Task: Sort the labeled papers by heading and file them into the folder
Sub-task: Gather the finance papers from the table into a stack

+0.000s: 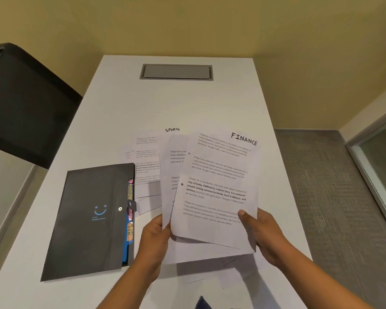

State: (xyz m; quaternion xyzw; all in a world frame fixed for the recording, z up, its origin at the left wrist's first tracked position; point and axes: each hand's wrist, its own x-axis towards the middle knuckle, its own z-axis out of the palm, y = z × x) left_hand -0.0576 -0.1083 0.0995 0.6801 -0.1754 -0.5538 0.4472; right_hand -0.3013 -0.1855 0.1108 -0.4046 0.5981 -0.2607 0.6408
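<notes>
I hold a fan of white printed papers above the table. The front sheet, headed FINANCE [218, 175], is pinched at its lower right by my right hand [257, 235], thumb on top. Behind it a sheet headed SPORTS [173, 148] is gripped at its lower left edge by my left hand [155, 237]. A black expanding folder [87, 221] with a blue smiley lies shut on the table to the left, its coloured index tabs [129, 210] showing at its right edge. More printed sheets [146, 166] lie flat on the table beyond the folder.
The white table [210, 103] has a grey cable hatch [176, 72] at its far end. A black chair back [25, 103] stands at the left. Grey carpet [321, 186] and a glass panel lie to the right. More white sheets [210, 273] lie below my hands.
</notes>
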